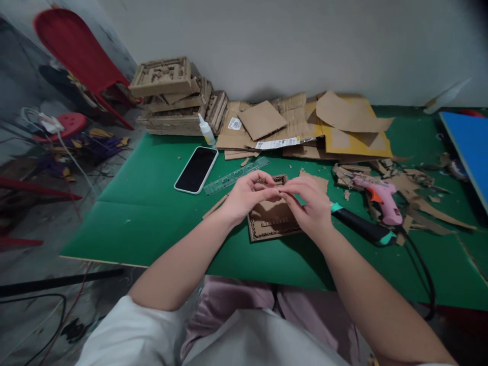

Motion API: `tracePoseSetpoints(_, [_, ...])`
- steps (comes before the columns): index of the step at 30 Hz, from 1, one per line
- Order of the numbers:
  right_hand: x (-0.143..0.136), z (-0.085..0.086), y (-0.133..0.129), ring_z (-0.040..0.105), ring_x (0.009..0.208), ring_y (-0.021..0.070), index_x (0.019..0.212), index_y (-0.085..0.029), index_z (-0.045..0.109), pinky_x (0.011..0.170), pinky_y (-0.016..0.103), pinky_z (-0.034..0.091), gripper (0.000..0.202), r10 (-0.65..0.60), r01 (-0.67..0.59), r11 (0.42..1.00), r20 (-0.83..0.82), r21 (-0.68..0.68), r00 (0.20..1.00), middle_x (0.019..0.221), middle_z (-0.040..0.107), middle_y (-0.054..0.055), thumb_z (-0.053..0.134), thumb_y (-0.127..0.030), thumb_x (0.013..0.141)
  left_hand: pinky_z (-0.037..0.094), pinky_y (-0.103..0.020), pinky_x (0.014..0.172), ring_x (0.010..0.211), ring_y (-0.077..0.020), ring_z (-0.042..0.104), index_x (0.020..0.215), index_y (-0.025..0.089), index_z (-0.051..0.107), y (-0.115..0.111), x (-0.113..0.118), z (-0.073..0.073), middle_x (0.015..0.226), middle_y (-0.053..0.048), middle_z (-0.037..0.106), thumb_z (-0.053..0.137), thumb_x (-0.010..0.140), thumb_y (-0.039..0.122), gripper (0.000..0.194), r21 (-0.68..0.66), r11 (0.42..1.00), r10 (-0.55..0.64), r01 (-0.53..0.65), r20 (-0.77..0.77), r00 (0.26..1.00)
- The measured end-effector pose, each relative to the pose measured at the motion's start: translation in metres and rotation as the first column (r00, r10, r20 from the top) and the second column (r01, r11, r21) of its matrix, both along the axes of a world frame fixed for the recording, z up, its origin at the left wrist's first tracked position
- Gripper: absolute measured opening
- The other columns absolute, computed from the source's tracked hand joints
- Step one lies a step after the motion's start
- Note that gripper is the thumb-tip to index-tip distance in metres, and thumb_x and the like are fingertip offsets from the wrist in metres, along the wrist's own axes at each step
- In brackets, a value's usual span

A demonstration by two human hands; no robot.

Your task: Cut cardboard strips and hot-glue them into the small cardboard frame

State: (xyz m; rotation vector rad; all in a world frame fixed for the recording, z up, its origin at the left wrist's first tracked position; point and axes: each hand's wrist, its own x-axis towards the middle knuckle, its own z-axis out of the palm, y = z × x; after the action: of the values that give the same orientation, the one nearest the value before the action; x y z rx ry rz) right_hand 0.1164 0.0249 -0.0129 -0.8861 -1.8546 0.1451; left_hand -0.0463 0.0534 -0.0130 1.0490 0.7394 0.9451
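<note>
My left hand (249,195) and my right hand (309,203) meet fingertip to fingertip above a cardboard panel (277,231). Both are closed in a pinch, and what lies between the fingertips is too small to make out. The panel rests on the green table (152,213), with a ridged border and a small row of raised pieces near its front edge. My hands hide part of its back. A clear ruler (217,184) lies just behind my left hand. Beside my right hand is a black and teal handled tool (358,223).
A phone (196,170) and a white glue bottle (206,130) are at the back left, near stacked cardboard pieces (163,84). Flat cardboard sheets (263,121) line the wall. A pink glue gun (387,203) lies among scraps on the right, beside a blue board (470,147).
</note>
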Motion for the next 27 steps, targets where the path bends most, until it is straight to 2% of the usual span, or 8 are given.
tracePoseSetpoints(3, [-0.0003, -0.0008, -0.0003, 0.059, 0.079, 0.0168, 0.090, -0.021, 0.063, 0.072, 0.035, 0.049, 0.013, -0.044, 0.044, 0.999, 0.001, 0.027, 0.999, 0.082, 0.065, 0.005, 0.060, -0.013, 0.079, 0.052, -0.024, 0.070, 0.065, -0.0105, 0.066, 0.073, 0.014, 0.060, -0.0003, 0.0007, -0.0020, 0.067, 0.000, 0.068, 0.076, 0.066, 0.024, 0.019, 0.005, 1.000, -0.008, 0.008, 0.018, 1.000])
tracePoseSetpoints(10, [0.0001, -0.0009, 0.0002, 0.061, 0.078, 0.0171, 0.087, -0.023, 0.064, 0.072, 0.035, 0.049, 0.011, -0.082, 0.083, 0.996, -0.022, 0.016, 0.996, 0.080, 0.066, 0.003, 0.060, -0.016, 0.080, 0.052, -0.027, 0.076, 0.068, -0.0103, 0.064, 0.074, 0.015, 0.066, -0.0013, 0.0026, -0.0036, 0.071, 0.000, 0.068, 0.076, 0.066, 0.025, 0.016, 0.005, 1.000, 0.010, -0.010, 0.043, 0.999])
tracePoseSetpoints(15, [-0.0010, 0.0004, 0.0000, 0.060, 0.077, 0.0169, 0.084, -0.022, 0.061, 0.070, 0.034, 0.049, 0.010, -0.061, 0.061, 0.998, -0.027, 0.004, 0.998, 0.079, 0.065, 0.004, 0.060, -0.014, 0.079, 0.052, -0.029, 0.076, 0.067, -0.0113, 0.064, 0.073, 0.016, 0.068, -0.0021, 0.0029, -0.0026, 0.070, 0.000, 0.069, 0.076, 0.065, 0.026, 0.015, 0.019, 0.999, 0.029, -0.030, 0.026, 0.999])
tracePoseSetpoints(21, [-0.0014, 0.0018, -0.0027, 0.059, 0.078, 0.0164, 0.083, -0.020, 0.059, 0.072, 0.034, 0.048, 0.008, -0.002, -0.001, 0.998, -0.041, -0.059, 0.999, 0.078, 0.065, 0.004, 0.057, -0.013, 0.081, 0.048, -0.021, 0.067, 0.064, -0.0085, 0.062, 0.071, 0.016, 0.067, -0.0015, 0.0006, -0.0011, 0.067, 0.000, 0.068, 0.076, 0.066, 0.025, 0.013, 0.051, 0.998, 0.024, -0.023, -0.014, 1.000])
tracePoseSetpoints(27, [-0.0002, -0.0001, -0.0019, 0.060, 0.080, 0.0154, 0.084, -0.023, 0.058, 0.074, 0.032, 0.048, 0.007, -0.065, 0.055, 0.990, -0.076, -0.131, 0.995, 0.080, 0.065, 0.001, 0.055, -0.016, 0.084, 0.050, -0.025, 0.069, 0.061, -0.0087, 0.062, 0.068, 0.015, 0.066, -0.0016, 0.0036, 0.0007, 0.065, 0.001, 0.067, 0.078, 0.062, 0.025, 0.017, -0.098, 0.995, -0.007, 0.017, 0.099, 0.995])
